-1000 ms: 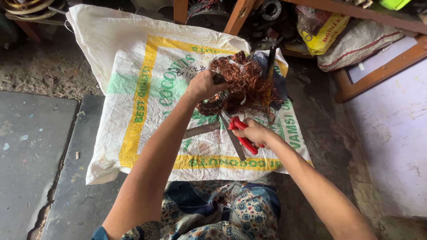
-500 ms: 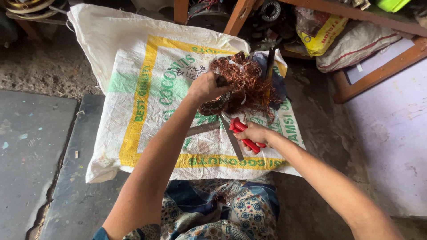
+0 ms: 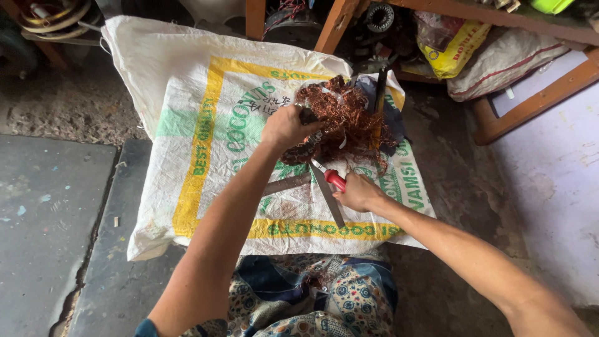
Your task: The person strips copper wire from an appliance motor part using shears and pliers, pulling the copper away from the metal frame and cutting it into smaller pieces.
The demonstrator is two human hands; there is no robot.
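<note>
The left hand grips the tangled copper wire while the right hand closes on the red-handled shears — most of the wire looks uncut – much cutting left

We take this for a motor-rewinding or scrap workshop, worked at floor level. A woven sack is spread on bare concrete as a work surface, with a tangle of copper winding wire on it. Under a wooden bench frame lie stator cores and wire coils.
</note>
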